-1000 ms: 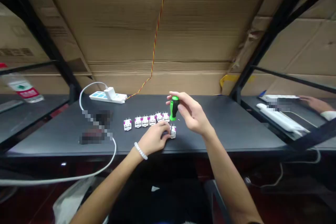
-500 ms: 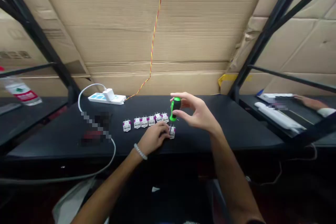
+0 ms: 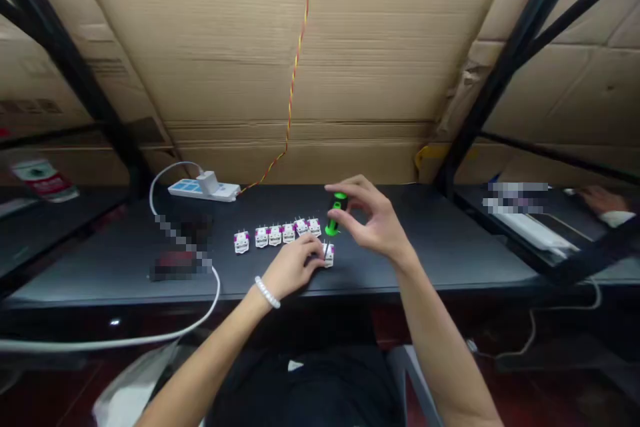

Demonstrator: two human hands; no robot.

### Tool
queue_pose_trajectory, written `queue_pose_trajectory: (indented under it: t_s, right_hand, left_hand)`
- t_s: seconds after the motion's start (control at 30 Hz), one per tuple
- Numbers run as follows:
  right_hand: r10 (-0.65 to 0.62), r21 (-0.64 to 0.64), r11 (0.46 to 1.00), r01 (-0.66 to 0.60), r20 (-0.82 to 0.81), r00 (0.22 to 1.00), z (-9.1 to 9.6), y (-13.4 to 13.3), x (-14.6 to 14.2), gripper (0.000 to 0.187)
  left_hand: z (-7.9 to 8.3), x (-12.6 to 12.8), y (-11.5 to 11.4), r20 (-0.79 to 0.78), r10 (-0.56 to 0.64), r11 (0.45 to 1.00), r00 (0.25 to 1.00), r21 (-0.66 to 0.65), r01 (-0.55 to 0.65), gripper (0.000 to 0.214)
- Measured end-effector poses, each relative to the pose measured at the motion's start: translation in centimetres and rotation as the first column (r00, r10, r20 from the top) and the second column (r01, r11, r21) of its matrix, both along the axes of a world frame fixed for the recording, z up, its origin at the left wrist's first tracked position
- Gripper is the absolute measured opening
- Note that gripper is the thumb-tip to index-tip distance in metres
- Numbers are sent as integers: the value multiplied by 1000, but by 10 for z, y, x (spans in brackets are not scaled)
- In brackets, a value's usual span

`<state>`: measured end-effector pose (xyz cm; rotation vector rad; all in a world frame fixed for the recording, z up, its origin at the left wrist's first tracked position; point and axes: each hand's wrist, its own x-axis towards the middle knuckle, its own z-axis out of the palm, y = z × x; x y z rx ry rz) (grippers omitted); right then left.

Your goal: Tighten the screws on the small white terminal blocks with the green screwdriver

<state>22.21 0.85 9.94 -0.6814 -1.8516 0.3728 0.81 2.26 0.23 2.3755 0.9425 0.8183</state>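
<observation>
Pinching green screwdriver [image 3: 334, 215], right hand [image 3: 370, 220]; left hand [image 3: 293, 267] pressing one of seven white connectors [image 3: 328, 256].

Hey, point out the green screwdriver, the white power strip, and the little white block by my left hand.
Green-handled screwdriver [image 3: 333, 219], head view, on the green handle.
White power strip [image 3: 200, 191], head view, on its top face.
Small white terminal block [image 3: 328, 257], head view, on its white body.

the screwdriver handle [image 3: 335, 215] is glossy green and black plastic. the small blocks [image 3: 328, 255] are smooth white plastic with thin metal pins. the table top [image 3: 440, 240] looks matt and dark, and the cardboard [image 3: 250, 60] behind is rough, ridged paper.
</observation>
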Motion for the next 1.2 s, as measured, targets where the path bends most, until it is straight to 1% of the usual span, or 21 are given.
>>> queue_pose_trajectory:
  t_s: [0.07,0.17,0.27,0.37,0.53,0.67,0.83,0.97,1.2]
  right_hand:
    - [-8,-6,1000,8,10,1000,-1,0,-2,38]
    - [32,-47,998,-30,28,999,-2,0,-3,42]
    - [57,-67,996,-57,4,998,-2,1,-1,42]
    - [87,-77,993,-88,-10,996,-3,2,2,44]
    - [177,-103,979,-177,-14,984,-2,2,8,46]
    - [220,-108,970,-220,-3,975,-1,1,11,46]
    - [224,-77,971,-227,-41,974,-2,3,15,47]
    - [208,-62,975,-213,-79,975,-1,2,19,47]
    - [185,-69,979,-189,-65,981,-3,-1,18,47]
  left_hand:
    - [1,1,-1,-11,4,1000,1000,14,-3,8]
    - [1,2,-4,-23,23,999,999,28,-22,6]
    - [1,4,-5,-23,44,999,999,23,-43,7]
    - [1,4,-4,-10,52,999,999,7,-52,9]
    - [2,4,-2,24,60,998,998,-38,-59,15]
    - [4,3,-1,41,48,998,998,-49,-46,20]
    - [3,1,0,44,42,998,998,-54,-40,18]
    - [3,0,0,67,15,1000,998,-11,-15,19]
    - [4,-1,-1,52,17,1000,999,13,-17,22]
